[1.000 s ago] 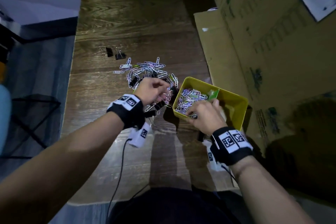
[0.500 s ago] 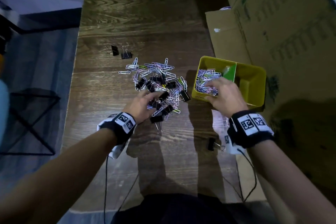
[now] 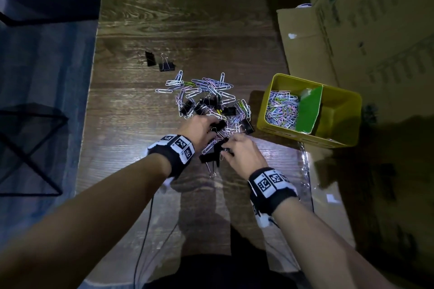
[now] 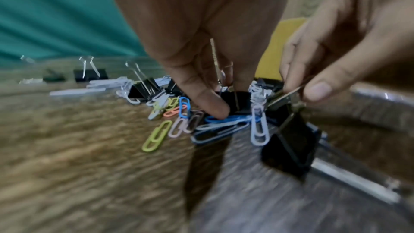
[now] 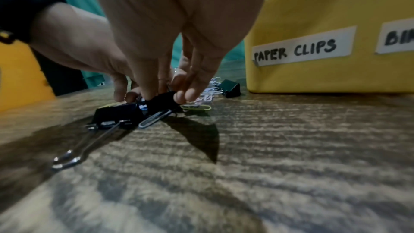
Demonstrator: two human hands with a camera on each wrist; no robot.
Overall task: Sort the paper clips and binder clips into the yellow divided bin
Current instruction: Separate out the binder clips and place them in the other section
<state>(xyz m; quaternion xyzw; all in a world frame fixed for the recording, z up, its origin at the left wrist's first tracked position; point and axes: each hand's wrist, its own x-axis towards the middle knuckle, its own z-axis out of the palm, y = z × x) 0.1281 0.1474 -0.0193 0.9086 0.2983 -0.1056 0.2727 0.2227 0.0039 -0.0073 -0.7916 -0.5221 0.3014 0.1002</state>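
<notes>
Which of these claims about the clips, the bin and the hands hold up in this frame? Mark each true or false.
1. The yellow bin holds paper clips in its left compartment. True.
2. The right hand is inside the bin. False: it pinches a black binder clip at the pile's near edge.
3. A green divider splits the bin. True.
4. Two binder clips lie apart from the pile, at its far left. True.
5. The left hand rests off the table. False: its fingers are in the pile.
</notes>
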